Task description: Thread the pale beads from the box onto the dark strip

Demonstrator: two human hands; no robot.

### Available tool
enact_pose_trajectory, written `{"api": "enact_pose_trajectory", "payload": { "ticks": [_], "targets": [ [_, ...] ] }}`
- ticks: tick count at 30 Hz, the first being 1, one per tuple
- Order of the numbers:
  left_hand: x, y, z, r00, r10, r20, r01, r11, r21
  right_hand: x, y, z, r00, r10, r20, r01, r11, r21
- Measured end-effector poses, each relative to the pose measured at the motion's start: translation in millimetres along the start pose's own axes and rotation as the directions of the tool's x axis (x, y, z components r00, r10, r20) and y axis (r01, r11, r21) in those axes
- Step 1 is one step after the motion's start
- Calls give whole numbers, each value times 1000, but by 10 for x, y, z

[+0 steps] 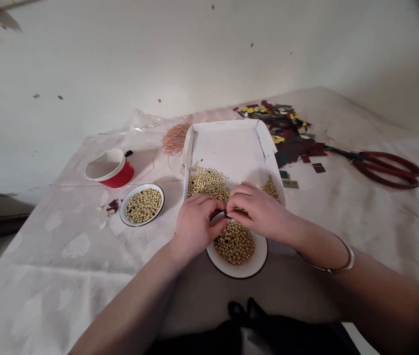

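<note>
My left hand and my right hand meet fingertip to fingertip above the back rim of a white bowl with a dark edge. Between their pinched fingers is a small dark piece, partly covered by the fingertips. Round tan beads fill the middle of the bowl, with a few dark specks among them. Just behind the hands, a white cardboard tray holds more tan beads at its near end.
Left of the tray are a smaller bowl of beads, a red and white paper cup and a tangle of pinkish wire. On the right lie coloured scraps and red-handled scissors. A wall stands behind the table.
</note>
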State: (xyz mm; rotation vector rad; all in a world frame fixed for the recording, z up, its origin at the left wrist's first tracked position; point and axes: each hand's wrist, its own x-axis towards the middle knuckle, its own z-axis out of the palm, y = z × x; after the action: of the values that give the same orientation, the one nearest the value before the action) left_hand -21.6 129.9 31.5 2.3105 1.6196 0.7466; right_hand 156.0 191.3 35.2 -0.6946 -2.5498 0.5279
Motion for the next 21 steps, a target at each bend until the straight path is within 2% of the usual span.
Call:
{"api": "enact_pose_trajectory", "payload": {
  "ticks": [6, 10, 21],
  "targets": [
    [2, 2, 4, 1000, 8, -2, -8, 1000, 7, -6, -13, 1, 999, 26, -20, -26, 1000, -11],
    [2, 5, 5, 1000, 6, -11, -6, 1000, 22, 0, -20, 5, 1000, -23, 17, 23, 1000, 6],
    [3, -1, 7, 1000, 8, -4, -8, 1000, 2, -23, -25, -23, 999, -31, 38, 28, 998, 60]
  ]
}}
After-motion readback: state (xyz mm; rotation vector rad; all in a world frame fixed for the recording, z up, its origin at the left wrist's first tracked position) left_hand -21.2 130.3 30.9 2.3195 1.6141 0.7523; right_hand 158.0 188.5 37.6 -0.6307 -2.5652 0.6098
